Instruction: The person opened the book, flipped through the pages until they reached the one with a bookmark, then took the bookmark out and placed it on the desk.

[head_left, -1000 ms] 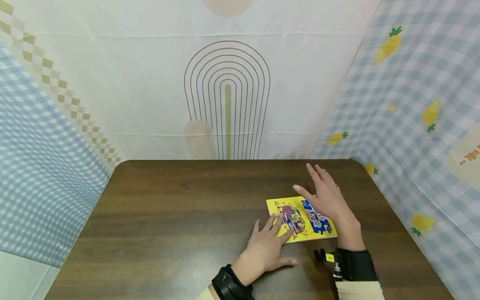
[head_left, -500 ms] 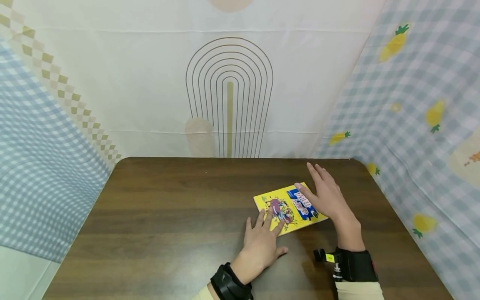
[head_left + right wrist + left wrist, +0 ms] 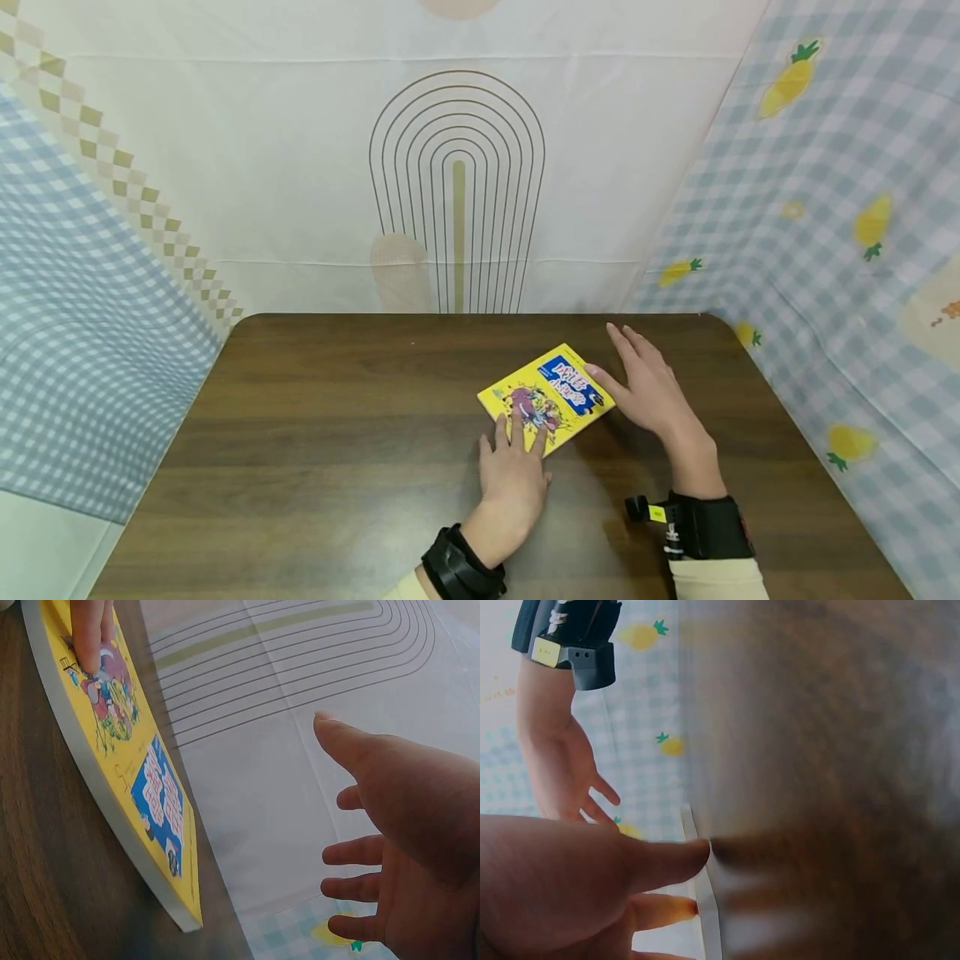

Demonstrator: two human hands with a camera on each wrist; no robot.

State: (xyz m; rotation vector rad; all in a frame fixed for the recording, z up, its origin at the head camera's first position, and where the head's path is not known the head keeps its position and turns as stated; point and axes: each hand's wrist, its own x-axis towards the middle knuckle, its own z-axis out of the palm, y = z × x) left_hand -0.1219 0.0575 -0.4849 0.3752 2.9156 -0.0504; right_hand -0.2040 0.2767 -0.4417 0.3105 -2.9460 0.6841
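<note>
A yellow book [image 3: 573, 429] with a blue title panel and cartoon figures lies flat and slantwise on the brown table [image 3: 315, 433]. My left hand [image 3: 512, 487] rests its straight, spread fingertips on the cover's near left part. In the right wrist view, those fingers [image 3: 88, 637] touch the picture on the book [image 3: 161, 802]. Off the book's right corner, my right hand [image 3: 648, 387] hovers with fingers extended and holds nothing. The left wrist view shows the book's pale page edge [image 3: 711, 930] beside my left thumb [image 3: 671, 864].
Behind the table hangs a white cloth [image 3: 300, 167] with a line-arch print. Blue checked cloths hang on the left [image 3: 97, 333] and on the right [image 3: 787, 275], the right one with pineapple prints. Each wrist wears a black strap [image 3: 461, 567].
Under my left fingers the book has slid left and a little away, turning counterclockwise. My left hand has moved slightly left with it. The right hand stays almost where it was.
</note>
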